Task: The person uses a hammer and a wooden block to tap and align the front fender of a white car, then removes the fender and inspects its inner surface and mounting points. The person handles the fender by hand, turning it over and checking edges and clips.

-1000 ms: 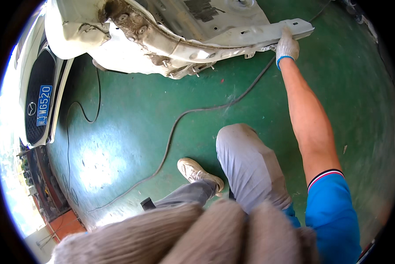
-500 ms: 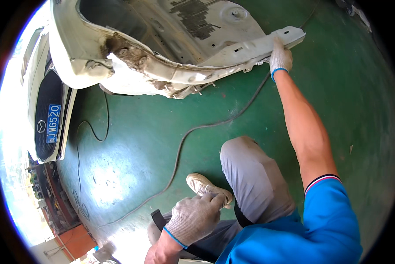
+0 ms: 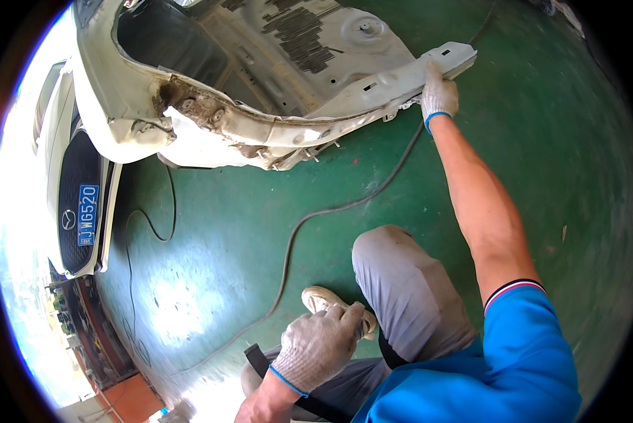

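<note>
A stripped white car body section (image 3: pixel 260 130) with a bare metal floor and rust-brown patches fills the upper part of the view. My right hand (image 3: pixel 440 95), in a white knit glove with a blue cuff, is closed around the edge of its long rail (image 3: pixel 401 84) near the right end. Some of those fingers are hidden by the metal. Low in front of me, my left hand (image 3: pixel 316 349) wears the same kind of glove and is curled into a fist above my shoe (image 3: pixel 322 297). Whatever it may hold is hidden from view.
A dark cable (image 3: pixel 299 225) snakes across the green floor (image 3: pixel 217 211) towards the rail's end. To the left stands a white car (image 3: pixel 76 190), with a thinner cord (image 3: pixel 147 218) near it. Shelving (image 3: pixel 101 331) and an orange panel (image 3: pixel 131 398) are at the lower left.
The car section appears slightly further left, and my right hand on the rail has shifted left with it. My left fist sits almost where it was.
</note>
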The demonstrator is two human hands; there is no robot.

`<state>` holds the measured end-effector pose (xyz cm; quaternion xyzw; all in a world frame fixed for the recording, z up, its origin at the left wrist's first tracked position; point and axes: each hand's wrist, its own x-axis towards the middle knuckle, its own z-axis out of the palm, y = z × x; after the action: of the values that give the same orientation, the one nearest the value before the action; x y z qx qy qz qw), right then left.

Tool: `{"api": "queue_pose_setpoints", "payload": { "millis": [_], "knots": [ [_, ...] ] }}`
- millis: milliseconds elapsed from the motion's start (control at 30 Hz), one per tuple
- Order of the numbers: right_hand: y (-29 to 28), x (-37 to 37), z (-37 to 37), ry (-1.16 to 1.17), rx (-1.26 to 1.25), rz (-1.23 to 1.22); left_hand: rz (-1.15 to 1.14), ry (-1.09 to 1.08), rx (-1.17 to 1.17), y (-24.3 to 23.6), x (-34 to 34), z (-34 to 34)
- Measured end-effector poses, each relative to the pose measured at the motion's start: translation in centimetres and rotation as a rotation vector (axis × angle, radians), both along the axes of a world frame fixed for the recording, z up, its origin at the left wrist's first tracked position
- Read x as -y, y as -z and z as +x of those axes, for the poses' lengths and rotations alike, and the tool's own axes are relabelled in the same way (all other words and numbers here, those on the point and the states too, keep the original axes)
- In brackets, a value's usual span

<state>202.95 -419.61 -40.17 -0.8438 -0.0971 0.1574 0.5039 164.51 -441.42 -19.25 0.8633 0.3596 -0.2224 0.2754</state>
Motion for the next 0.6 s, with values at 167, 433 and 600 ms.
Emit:
{"api": "queue_pose_setpoints", "payload": {
  "millis": [167,433,600],
  "knots": [
    [0.5,-0.1,0.1,-0.002,0.011,0.014,-0.012,0.014,0.015,-0.1,0.0,0.2],
    [1.2,-0.4,0.4,-0.011,-0.015,0.089,-0.03,-0.004,-0.01,-0.1,-0.2,0.2],
    [1.3,-0.3,0.8,-0.007,-0.029,0.082,-0.005,-0.007,0.028,0.1,-0.2,0.1]
  ]
}}
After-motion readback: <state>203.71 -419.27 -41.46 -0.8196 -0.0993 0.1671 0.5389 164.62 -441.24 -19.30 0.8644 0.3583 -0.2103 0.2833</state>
